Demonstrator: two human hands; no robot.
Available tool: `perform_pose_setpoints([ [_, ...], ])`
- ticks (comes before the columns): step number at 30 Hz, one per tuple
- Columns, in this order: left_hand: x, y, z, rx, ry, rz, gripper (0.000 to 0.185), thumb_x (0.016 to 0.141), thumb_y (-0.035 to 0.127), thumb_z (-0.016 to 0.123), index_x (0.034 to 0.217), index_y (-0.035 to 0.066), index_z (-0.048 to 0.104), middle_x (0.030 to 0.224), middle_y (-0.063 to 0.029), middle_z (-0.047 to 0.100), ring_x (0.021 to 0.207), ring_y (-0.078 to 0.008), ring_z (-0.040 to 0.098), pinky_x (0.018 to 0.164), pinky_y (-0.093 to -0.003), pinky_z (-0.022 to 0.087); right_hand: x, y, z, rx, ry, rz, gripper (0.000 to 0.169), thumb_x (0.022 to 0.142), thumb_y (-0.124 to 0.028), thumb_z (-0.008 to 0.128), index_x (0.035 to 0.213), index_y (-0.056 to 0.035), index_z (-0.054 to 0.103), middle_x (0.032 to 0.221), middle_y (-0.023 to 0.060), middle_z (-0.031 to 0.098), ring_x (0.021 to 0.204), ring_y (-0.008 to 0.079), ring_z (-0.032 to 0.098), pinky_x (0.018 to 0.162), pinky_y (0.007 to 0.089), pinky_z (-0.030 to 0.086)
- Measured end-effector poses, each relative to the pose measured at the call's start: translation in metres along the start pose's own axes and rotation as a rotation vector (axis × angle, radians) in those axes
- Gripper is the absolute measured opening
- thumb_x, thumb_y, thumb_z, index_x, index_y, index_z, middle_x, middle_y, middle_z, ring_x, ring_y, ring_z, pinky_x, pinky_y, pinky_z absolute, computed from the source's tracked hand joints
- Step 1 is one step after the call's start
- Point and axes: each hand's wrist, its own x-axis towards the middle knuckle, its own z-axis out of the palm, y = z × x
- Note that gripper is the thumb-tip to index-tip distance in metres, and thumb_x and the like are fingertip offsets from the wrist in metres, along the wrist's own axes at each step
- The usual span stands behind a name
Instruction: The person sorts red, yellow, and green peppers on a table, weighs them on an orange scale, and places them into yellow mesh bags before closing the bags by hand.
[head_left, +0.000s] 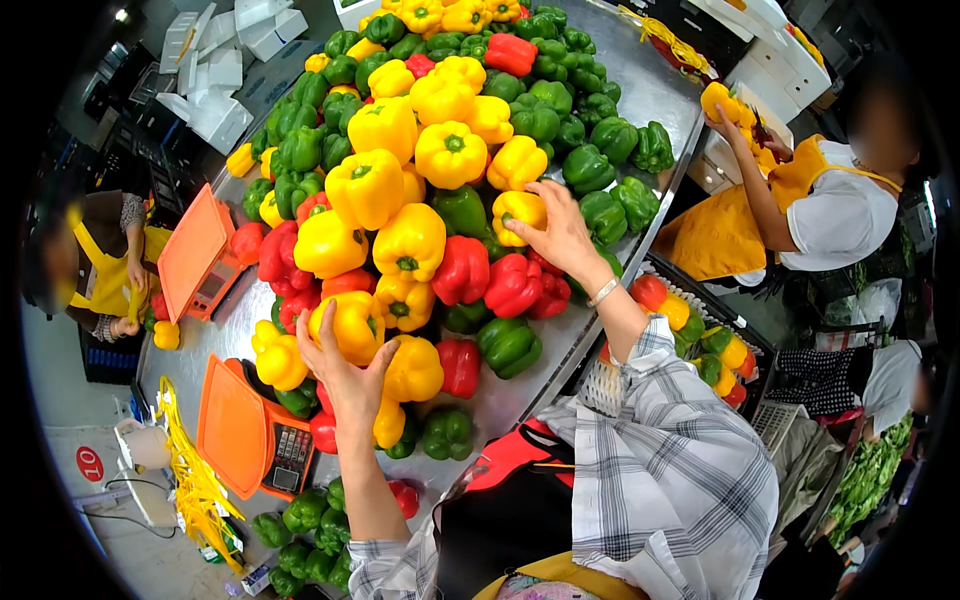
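A large heap of yellow, red and green bell peppers covers much of a metal table (517, 397). My left hand (349, 371) is spread around a yellow bell pepper (351, 327) at the near left of the heap, thumb and fingers on its sides. Further right, my right hand (559, 229) has its fingers and thumb around a smaller yellow bell pepper (519, 217). Red bell peppers (460, 270) lie between the two hands, and a green bell pepper (509, 347) rests nearer to me.
Two orange scales (234, 427) (196, 251) stand on the left, beside yellow ties (191, 480). A crate (712, 292) of mixed peppers sits below the table's right edge. One co-worker (825, 202) holds yellow peppers at right; another person (112, 262) works at left.
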Motion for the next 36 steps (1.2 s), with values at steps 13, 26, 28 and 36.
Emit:
perform_pose_setpoints([
  [13, -0.005, -0.008, 0.003, -0.112, 0.107, 0.016, 0.06, 0.085, 0.022, 0.072, 0.138, 0.007, 0.048, 0.147, -0.0193, 0.034, 0.138, -0.0372, 0.03, 0.112, -0.0479, 0.025, 0.009, 0.022, 0.013, 1.054, -0.086, 0.376, 0.045, 0.092, -0.021, 0.065, 0.128, -0.0013, 0.049, 0.114, 0.0077, 0.06, 0.102, 0.0142, 0.057, 0.09, 0.0291, 0.047],
  [26, -0.008, 0.069, 0.034, -0.399, 0.043, 0.453, 0.082, 0.064, 0.008, 0.085, 0.133, 0.009, 0.042, 0.144, -0.024, 0.032, 0.132, -0.0436, 0.036, 0.105, -0.0524, 0.035, -0.011, -0.106, -0.034, 0.827, -0.546, -0.097, 0.056, 0.102, -0.048, 0.039, 0.13, -0.0005, 0.049, 0.124, 0.0168, 0.056, 0.117, 0.0269, 0.056, 0.098, 0.0345, 0.043],
  [28, -0.007, 0.068, 0.038, -0.38, 0.092, 0.432, 0.092, 0.062, 0.008, 0.086, 0.139, 0.011, 0.036, 0.143, -0.0217, 0.033, 0.128, -0.0388, 0.041, 0.105, -0.0488, 0.039, -0.006, -0.117, -0.039, 0.774, -0.655, -0.106, 0.045, 0.102, -0.039, 0.046, 0.125, -0.0017, 0.056, 0.108, 0.0166, 0.064, 0.102, 0.025, 0.064, 0.086, 0.0345, 0.049],
  [36, -0.034, 0.041, 0.013, -1.672, -0.125, -0.67, 0.091, 0.072, 0.035, 0.083, 0.143, 0.009, 0.033, 0.135, -0.0122, 0.047, 0.123, -0.0308, 0.051, 0.1, -0.0452, 0.047, 0.173, -0.044, 0.002, 0.187, 0.036, -0.238, 0.053, 0.081, -0.03, 0.074, 0.124, -0.0057, 0.056, 0.117, 0.0186, 0.059, 0.105, 0.0313, 0.06, 0.089, 0.0399, 0.05],
])
